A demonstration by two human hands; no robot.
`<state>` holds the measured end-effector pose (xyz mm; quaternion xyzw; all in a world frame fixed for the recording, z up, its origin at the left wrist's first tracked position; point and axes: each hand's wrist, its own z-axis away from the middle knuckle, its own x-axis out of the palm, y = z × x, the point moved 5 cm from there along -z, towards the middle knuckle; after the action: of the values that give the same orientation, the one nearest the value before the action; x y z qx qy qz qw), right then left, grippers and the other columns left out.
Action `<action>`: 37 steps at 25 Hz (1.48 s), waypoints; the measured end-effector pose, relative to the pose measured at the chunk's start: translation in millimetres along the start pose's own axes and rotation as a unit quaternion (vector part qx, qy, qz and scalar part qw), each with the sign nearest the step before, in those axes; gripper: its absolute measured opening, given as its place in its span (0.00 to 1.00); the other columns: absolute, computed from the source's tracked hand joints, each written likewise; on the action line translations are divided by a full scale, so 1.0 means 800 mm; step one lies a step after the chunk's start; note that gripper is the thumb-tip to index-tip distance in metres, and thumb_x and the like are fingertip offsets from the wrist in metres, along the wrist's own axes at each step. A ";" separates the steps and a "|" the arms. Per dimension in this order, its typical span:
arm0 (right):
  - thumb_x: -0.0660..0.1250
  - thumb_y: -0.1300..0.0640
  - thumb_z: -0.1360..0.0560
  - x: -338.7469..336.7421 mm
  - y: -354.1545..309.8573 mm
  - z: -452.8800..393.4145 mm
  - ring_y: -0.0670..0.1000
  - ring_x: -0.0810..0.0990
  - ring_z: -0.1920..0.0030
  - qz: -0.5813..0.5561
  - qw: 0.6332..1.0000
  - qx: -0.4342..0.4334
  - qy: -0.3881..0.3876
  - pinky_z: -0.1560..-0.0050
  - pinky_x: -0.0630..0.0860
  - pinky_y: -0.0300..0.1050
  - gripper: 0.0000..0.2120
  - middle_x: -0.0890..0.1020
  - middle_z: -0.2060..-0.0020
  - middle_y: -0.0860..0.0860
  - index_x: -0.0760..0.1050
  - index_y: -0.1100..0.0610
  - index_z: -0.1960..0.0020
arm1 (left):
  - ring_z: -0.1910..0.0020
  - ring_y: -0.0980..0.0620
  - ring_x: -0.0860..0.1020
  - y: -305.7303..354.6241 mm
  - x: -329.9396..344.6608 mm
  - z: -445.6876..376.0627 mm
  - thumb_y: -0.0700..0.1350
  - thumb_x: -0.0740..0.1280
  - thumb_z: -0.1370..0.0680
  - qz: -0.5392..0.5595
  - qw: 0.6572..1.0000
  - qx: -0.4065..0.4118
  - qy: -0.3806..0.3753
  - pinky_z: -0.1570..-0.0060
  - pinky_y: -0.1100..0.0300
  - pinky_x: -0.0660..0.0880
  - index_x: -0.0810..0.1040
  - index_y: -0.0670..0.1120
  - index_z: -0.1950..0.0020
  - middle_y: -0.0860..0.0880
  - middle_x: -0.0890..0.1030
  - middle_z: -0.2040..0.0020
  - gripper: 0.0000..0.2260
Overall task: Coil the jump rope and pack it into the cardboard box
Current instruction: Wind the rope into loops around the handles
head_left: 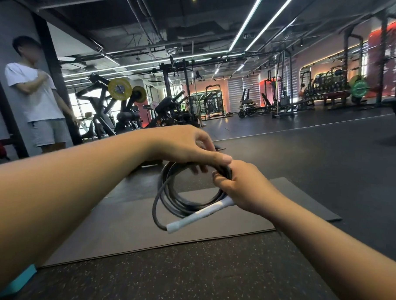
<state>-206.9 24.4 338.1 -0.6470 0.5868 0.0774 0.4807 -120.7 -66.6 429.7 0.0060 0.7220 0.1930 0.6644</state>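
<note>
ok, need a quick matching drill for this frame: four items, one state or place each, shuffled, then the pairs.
Items
1. jump rope cord
2. white handle
3. left hand
4. dark mat

States or places
A. flat on the speckled floor, under the coil
B. above the coil, fingers on its top
C. sticks out toward the lower left, below the right hand
D. gathered in several dark loops, held off the mat

Pairs: 1-D, 2-C, 3-B, 4-A
</note>
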 end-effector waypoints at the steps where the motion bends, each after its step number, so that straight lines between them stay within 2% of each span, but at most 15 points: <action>1: 0.64 0.54 0.20 0.003 -0.002 0.002 0.52 0.71 0.66 0.008 1.000 0.000 -0.009 0.67 0.64 0.50 0.12 0.73 0.71 0.47 0.68 0.50 0.62 | 0.55 0.49 0.87 0.000 0.008 -0.006 0.67 0.70 0.28 0.011 0.999 -0.013 -0.038 0.49 0.57 0.81 0.83 0.45 0.44 0.49 0.88 0.56 0.26; 3: 0.64 0.54 0.21 0.007 0.000 0.005 0.53 0.71 0.66 0.011 1.000 -0.005 -0.018 0.67 0.64 0.50 0.11 0.72 0.72 0.48 0.69 0.52 0.62 | 0.65 0.48 0.84 -0.007 0.028 -0.010 0.66 0.68 0.26 0.046 0.994 -0.040 -0.086 0.57 0.56 0.82 0.82 0.38 0.45 0.47 0.82 0.62 0.30; 6: 0.66 0.53 0.22 0.011 0.004 0.010 0.54 0.75 0.64 -0.008 1.000 -0.017 -0.022 0.63 0.70 0.53 0.06 0.77 0.69 0.50 0.75 0.52 0.57 | 0.75 0.53 0.67 -0.022 0.047 -0.005 0.66 0.66 0.24 0.100 0.989 -0.059 -0.091 0.72 0.61 0.70 0.79 0.33 0.40 0.51 0.68 0.69 0.34; 8: 0.70 0.51 0.24 0.011 0.007 0.011 0.49 0.75 0.66 -0.027 0.999 -0.020 -0.013 0.66 0.72 0.44 0.04 0.77 0.69 0.49 0.78 0.50 0.54 | 0.75 0.54 0.62 -0.031 0.052 0.000 0.67 0.66 0.25 0.146 0.982 -0.077 -0.092 0.73 0.62 0.65 0.80 0.33 0.41 0.52 0.64 0.71 0.35; 10: 0.77 0.46 0.30 0.003 0.010 0.010 0.44 0.72 0.70 -0.055 0.998 -0.013 0.013 0.71 0.67 0.36 0.14 0.75 0.72 0.46 0.77 0.51 0.52 | 0.74 0.53 0.60 -0.042 0.057 0.009 0.67 0.68 0.26 0.189 0.973 -0.085 -0.099 0.72 0.61 0.63 0.82 0.37 0.46 0.52 0.64 0.71 0.32; 12: 0.82 0.45 0.36 -0.008 0.014 0.008 0.43 0.71 0.70 -0.107 0.993 -0.019 0.036 0.69 0.66 0.37 0.22 0.76 0.69 0.48 0.74 0.50 0.51 | 0.73 0.53 0.59 -0.051 0.068 0.018 0.65 0.69 0.25 0.226 0.964 -0.080 -0.111 0.71 0.61 0.61 0.83 0.45 0.55 0.52 0.63 0.69 0.22; 14: 0.82 0.49 0.36 -0.013 0.014 0.007 0.45 0.69 0.68 -0.145 0.987 -0.055 0.045 0.66 0.68 0.42 0.22 0.75 0.63 0.53 0.74 0.49 0.49 | 0.73 0.54 0.59 -0.054 0.083 0.025 0.63 0.71 0.25 0.265 0.953 -0.063 -0.130 0.71 0.61 0.59 0.82 0.48 0.58 0.51 0.64 0.68 0.18; 18: 0.79 0.47 0.35 -0.005 0.014 0.012 0.44 0.66 0.68 -0.178 0.977 -0.112 0.038 0.66 0.66 0.38 0.23 0.70 0.63 0.50 0.70 0.49 0.47 | 0.73 0.54 0.57 -0.056 0.090 0.022 0.58 0.75 0.27 0.287 0.944 -0.032 -0.162 0.72 0.61 0.56 0.77 0.44 0.48 0.53 0.63 0.68 0.20; 23: 0.79 0.42 0.35 0.020 0.022 0.013 0.45 0.67 0.68 -0.272 0.955 -0.118 0.009 0.66 0.66 0.42 0.24 0.71 0.67 0.48 0.69 0.48 0.48 | 0.73 0.55 0.55 -0.064 0.095 0.027 0.54 0.75 0.28 0.298 0.927 -0.032 -0.223 0.73 0.65 0.58 0.72 0.47 0.38 0.52 0.59 0.67 0.23; 25: 0.75 0.40 0.32 0.026 0.023 0.013 0.44 0.69 0.69 -0.296 0.948 -0.115 0.019 0.66 0.67 0.43 0.21 0.72 0.67 0.48 0.69 0.47 0.48 | 0.72 0.55 0.57 -0.068 0.100 0.031 0.49 0.77 0.29 0.300 0.928 -0.035 -0.217 0.73 0.64 0.59 0.75 0.42 0.40 0.52 0.61 0.69 0.23; 27: 0.72 0.39 0.27 0.024 0.022 0.010 0.44 0.68 0.69 -0.282 0.952 -0.110 0.046 0.65 0.67 0.42 0.16 0.73 0.68 0.52 0.69 0.46 0.49 | 0.72 0.54 0.58 -0.067 0.107 0.032 0.47 0.79 0.30 0.296 0.933 -0.049 -0.199 0.72 0.62 0.57 0.78 0.43 0.44 0.52 0.63 0.70 0.19; 30: 0.65 0.40 0.23 0.023 0.009 0.010 0.44 0.66 0.71 -0.261 0.956 -0.113 0.071 0.68 0.65 0.40 0.12 0.73 0.68 0.59 0.68 0.47 0.51 | 0.73 0.52 0.57 -0.060 0.113 0.028 0.50 0.81 0.30 0.242 0.957 -0.068 -0.144 0.71 0.59 0.54 0.81 0.46 0.50 0.51 0.61 0.71 0.15; 32: 0.63 0.39 0.24 0.025 0.003 0.010 0.44 0.66 0.71 -0.255 0.956 -0.117 0.081 0.68 0.64 0.36 0.12 0.71 0.70 0.52 0.67 0.47 0.54 | 0.73 0.51 0.57 -0.059 0.116 0.023 0.53 0.82 0.32 0.208 0.971 -0.069 -0.099 0.72 0.57 0.54 0.81 0.41 0.49 0.50 0.63 0.71 0.21; 34: 0.63 0.38 0.24 0.026 0.001 0.010 0.43 0.67 0.72 -0.248 0.958 -0.117 0.086 0.68 0.64 0.36 0.13 0.70 0.70 0.47 0.68 0.48 0.56 | 0.71 0.48 0.57 -0.059 0.117 0.020 0.55 0.82 0.34 0.191 0.978 -0.055 -0.068 0.71 0.55 0.53 0.83 0.40 0.49 0.46 0.70 0.65 0.24; 37: 0.62 0.35 0.22 0.020 0.012 0.006 0.43 0.70 0.70 -0.252 0.958 -0.098 0.097 0.67 0.68 0.41 0.20 0.72 0.71 0.44 0.72 0.50 0.60 | 0.69 0.47 0.58 -0.056 0.109 0.023 0.54 0.80 0.33 0.173 0.984 -0.028 -0.026 0.71 0.54 0.54 0.86 0.46 0.55 0.46 0.73 0.64 0.14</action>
<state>-208.0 18.0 320.0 -0.8224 0.4380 -0.0527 0.3593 -102.5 -80.3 332.3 0.1172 0.6868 0.3255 0.6392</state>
